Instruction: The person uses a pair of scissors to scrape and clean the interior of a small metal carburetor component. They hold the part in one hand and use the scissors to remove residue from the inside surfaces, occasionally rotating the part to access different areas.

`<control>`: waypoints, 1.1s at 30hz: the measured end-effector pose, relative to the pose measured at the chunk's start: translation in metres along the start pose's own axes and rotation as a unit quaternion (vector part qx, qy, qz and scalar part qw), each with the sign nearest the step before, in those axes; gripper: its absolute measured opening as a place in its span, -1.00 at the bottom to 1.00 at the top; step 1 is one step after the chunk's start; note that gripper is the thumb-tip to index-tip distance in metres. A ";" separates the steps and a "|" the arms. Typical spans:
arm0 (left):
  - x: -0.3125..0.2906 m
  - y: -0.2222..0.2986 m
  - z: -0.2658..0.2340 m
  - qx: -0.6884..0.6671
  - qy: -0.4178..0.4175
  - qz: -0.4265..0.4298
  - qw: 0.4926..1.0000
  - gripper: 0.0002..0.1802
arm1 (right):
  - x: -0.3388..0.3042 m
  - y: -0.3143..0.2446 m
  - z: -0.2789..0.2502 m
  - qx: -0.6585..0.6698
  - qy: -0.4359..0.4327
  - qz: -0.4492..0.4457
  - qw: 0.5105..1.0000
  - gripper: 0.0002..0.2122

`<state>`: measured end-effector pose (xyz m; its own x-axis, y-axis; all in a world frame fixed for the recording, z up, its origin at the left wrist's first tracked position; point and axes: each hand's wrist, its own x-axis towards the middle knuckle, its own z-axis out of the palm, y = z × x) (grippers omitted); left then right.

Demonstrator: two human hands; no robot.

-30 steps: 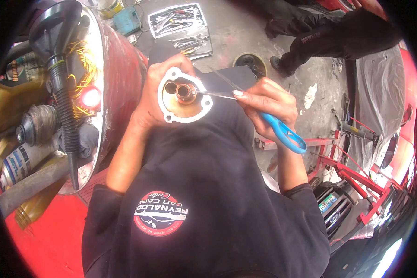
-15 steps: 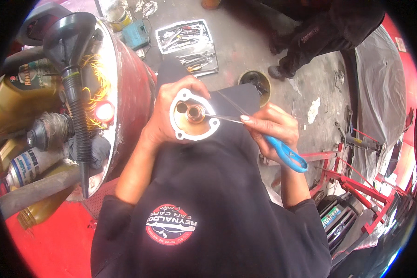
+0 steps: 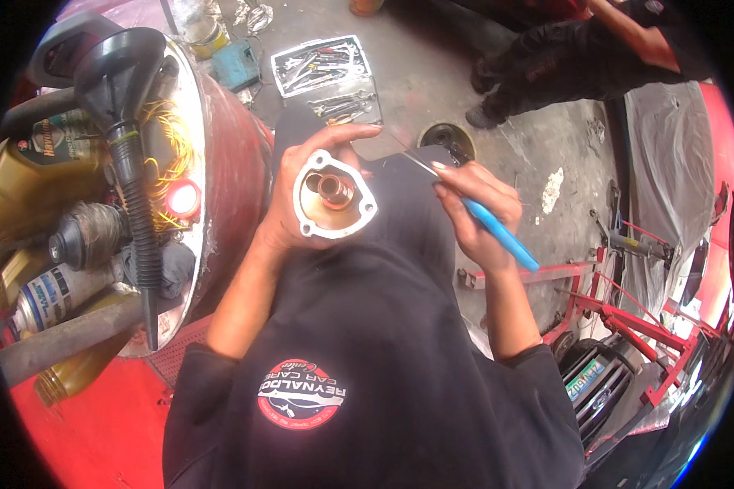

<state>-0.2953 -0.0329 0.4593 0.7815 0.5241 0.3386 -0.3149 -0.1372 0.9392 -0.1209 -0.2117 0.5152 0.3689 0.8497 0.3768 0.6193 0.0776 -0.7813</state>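
My left hand (image 3: pixel 289 191) is wrapped round a pale cast-metal housing (image 3: pixel 307 226), gripping it from the left side. Its flange has several bolt holes and faces up, and a copper-coloured tube (image 3: pixel 335 191) stands inside the cavity. One finger of that hand stretches out above the rim. To the right, my right hand (image 3: pixel 488 208) grips what look like blue-handled scissors (image 3: pixel 501 235). Their thin metal end points up and left, apart from the housing. The fingers hide where handle and metal meet.
On my left, a drum top (image 3: pixel 189 269) carries a black funnel (image 3: pixel 122 77), bottles and a spray can. A tray of hand tools (image 3: pixel 318 65) and a round pan (image 3: pixel 447 140) lie on the floor ahead. Another person's legs (image 3: pixel 538 73) are at the upper right, above a red metal frame (image 3: pixel 620 326).
The metal end has come out of the housing and now points up and left. The housing has tilted slightly in my left hand. The other person's arm has come into view.
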 end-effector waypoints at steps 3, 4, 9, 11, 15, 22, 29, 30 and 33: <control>0.002 0.000 0.003 -0.003 0.022 0.016 1.000 -0.24 | -0.010 -0.010 -0.007 0.024 -0.022 -0.017 0.999 -0.74; 0.002 0.000 0.005 -0.021 0.033 0.018 0.999 -0.28 | -0.014 -0.013 -0.008 0.042 -0.031 -0.022 0.998 -0.73; 0.004 -0.002 0.012 -0.091 0.062 0.028 0.993 -0.40 | -0.018 -0.031 -0.003 0.079 -0.052 -0.055 0.994 -0.71; 0.006 -0.004 0.012 -0.109 0.064 0.038 0.991 -0.39 | -0.016 -0.033 -0.001 0.062 -0.051 -0.062 0.995 -0.71; 0.004 -0.003 0.011 -0.084 0.069 0.031 0.994 -0.39 | -0.015 -0.031 0.001 0.040 -0.051 -0.068 0.996 -0.69; -0.001 -0.003 0.011 -0.072 0.070 0.029 0.994 -0.39 | -0.016 -0.027 0.008 0.041 -0.026 -0.069 0.996 -0.61; -0.002 -0.005 0.011 -0.092 0.069 0.017 0.993 -0.38 | -0.014 -0.025 0.005 0.032 -0.029 -0.073 0.996 -0.60; -0.002 -0.005 0.012 -0.088 0.068 0.018 0.994 -0.38 | -0.015 -0.025 0.005 0.032 -0.028 -0.074 0.996 -0.59; -0.001 -0.004 0.011 -0.081 0.067 0.020 0.994 -0.37 | -0.014 -0.026 0.006 0.025 -0.017 -0.075 0.997 -0.58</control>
<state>-0.2883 -0.0420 0.4557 0.6912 0.6292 0.3555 -0.4358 -0.0294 0.8996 -0.1467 -0.2224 0.5269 0.2504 0.8436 0.4751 0.6301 0.2306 -0.7415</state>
